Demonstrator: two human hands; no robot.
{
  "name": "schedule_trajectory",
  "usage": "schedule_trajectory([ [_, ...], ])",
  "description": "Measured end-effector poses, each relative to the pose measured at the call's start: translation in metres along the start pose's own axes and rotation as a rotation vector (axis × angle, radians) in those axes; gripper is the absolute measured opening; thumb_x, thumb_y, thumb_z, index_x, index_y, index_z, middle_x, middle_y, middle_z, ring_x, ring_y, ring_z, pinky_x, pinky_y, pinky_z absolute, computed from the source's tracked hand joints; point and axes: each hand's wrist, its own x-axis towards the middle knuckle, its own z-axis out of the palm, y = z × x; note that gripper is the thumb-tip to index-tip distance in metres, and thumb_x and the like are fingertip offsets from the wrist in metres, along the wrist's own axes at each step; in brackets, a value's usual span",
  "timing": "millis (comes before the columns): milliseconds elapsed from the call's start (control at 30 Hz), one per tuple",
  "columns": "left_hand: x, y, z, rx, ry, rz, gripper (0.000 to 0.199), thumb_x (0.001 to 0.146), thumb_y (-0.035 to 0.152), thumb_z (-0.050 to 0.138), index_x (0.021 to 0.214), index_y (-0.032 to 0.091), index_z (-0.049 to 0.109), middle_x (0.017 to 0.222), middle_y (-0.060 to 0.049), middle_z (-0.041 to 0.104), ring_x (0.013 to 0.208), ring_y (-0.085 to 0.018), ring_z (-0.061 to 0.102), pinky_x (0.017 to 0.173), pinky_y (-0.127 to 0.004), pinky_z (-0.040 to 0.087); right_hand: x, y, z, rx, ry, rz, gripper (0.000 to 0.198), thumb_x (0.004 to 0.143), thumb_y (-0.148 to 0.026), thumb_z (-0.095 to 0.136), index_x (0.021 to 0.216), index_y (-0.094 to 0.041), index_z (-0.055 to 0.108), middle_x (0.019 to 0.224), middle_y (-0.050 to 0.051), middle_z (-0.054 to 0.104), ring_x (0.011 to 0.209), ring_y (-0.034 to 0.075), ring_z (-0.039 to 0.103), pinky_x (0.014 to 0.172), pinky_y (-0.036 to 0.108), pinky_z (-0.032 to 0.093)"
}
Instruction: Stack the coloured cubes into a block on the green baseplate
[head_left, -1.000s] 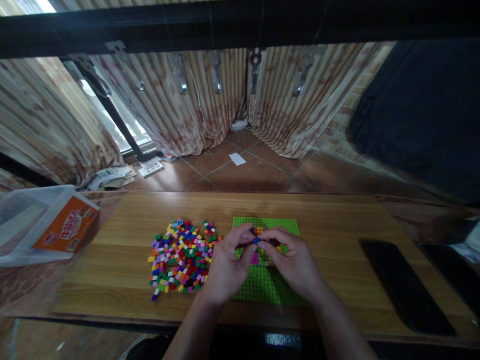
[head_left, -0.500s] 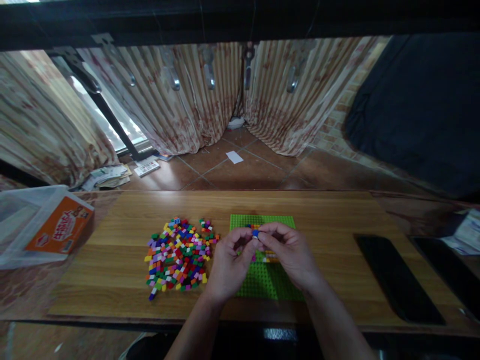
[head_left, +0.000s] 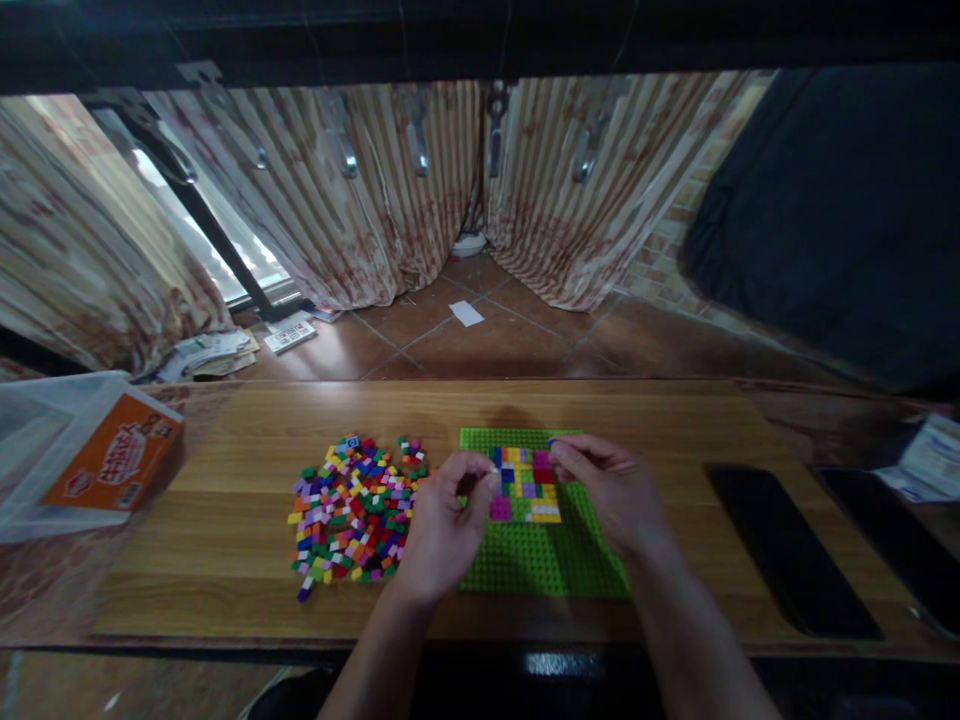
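My left hand [head_left: 450, 515] is closed in a pinch on a small white brick [head_left: 494, 477], at the left edge of the brick patch. Between the thumb and forefinger of my right hand [head_left: 611, 485] is a small blue brick [head_left: 553, 442], at the patch's upper right. Under both hands lies a green studded baseplate [head_left: 525, 565]. A multicoloured patch of bricks [head_left: 529, 490] is fixed on it, with blue, yellow, red, magenta, purple and white pieces. Left of my left hand a loose heap of mixed bricks [head_left: 352, 515] spreads over the table.
The wooden table [head_left: 225, 560] carries a dark phone-shaped slab [head_left: 791, 550] on the right, with another dark slab [head_left: 892, 540] beyond it. A clear plastic box with an orange label [head_left: 112, 455] stands at the left. Papers [head_left: 210, 350] lie on the floor behind.
My hands have moved apart: the right went right and slightly up with the blue brick, the left slightly left with the white one. The brick patch between them is now uncovered.
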Motion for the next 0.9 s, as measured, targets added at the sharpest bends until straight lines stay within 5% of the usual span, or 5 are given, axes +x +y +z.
schedule_trajectory([
  [100, 0.003, -0.006, -0.008, 0.07, 0.06, -0.02, 0.012, 0.092, 0.025, 0.053, 0.088, 0.018, 0.062, 0.077, 0.0, 0.063, 0.071, -0.012, 0.059, 0.067, -0.023, 0.045, 0.006, 0.007, -0.008, -0.227, 0.086, -0.062, 0.025, 0.075, -0.042, 0.07, 0.082, -0.019, 0.079, 0.078, 0.007, 0.077, 0.071, 0.021, 0.069, 0.068, 0.036, 0.055],
  [333, 0.008, -0.013, -0.018, 0.297, 0.024, -0.162, 0.012, 0.089, 0.022, 0.053, 0.081, 0.018, 0.062, 0.072, 0.0, 0.065, 0.066, -0.014, 0.061, 0.063, -0.024, 0.042, 0.002, 0.009, 0.002, -0.599, 0.01, -0.206, 0.027, 0.087, -0.035, 0.056, 0.099, -0.021, 0.077, 0.093, 0.008, 0.077, 0.079, 0.022, 0.071, 0.08, 0.04, 0.055],
  [567, 0.008, -0.015, -0.02, 0.613, -0.039, -0.214, 0.016, 0.088, 0.014, 0.05, 0.074, 0.019, 0.058, 0.071, -0.002, 0.063, 0.065, -0.016, 0.059, 0.061, -0.025, 0.036, 0.002, 0.011, 0.01, -0.718, -0.021, -0.342, 0.025, 0.091, -0.03, 0.052, 0.098, -0.024, 0.075, 0.094, 0.007, 0.073, 0.091, 0.024, 0.067, 0.086, 0.041, 0.052],
  [900, 0.009, -0.011, -0.023, 0.689, -0.047, -0.252, 0.019, 0.09, 0.012, 0.048, 0.074, 0.019, 0.056, 0.071, -0.003, 0.062, 0.065, -0.017, 0.058, 0.062, -0.026, 0.033, 0.002, 0.008, 0.0, -0.739, -0.202, -0.396, 0.029, 0.092, -0.023, 0.047, 0.106, -0.022, 0.073, 0.097, 0.009, 0.07, 0.094, 0.025, 0.064, 0.088, 0.043, 0.051],
])
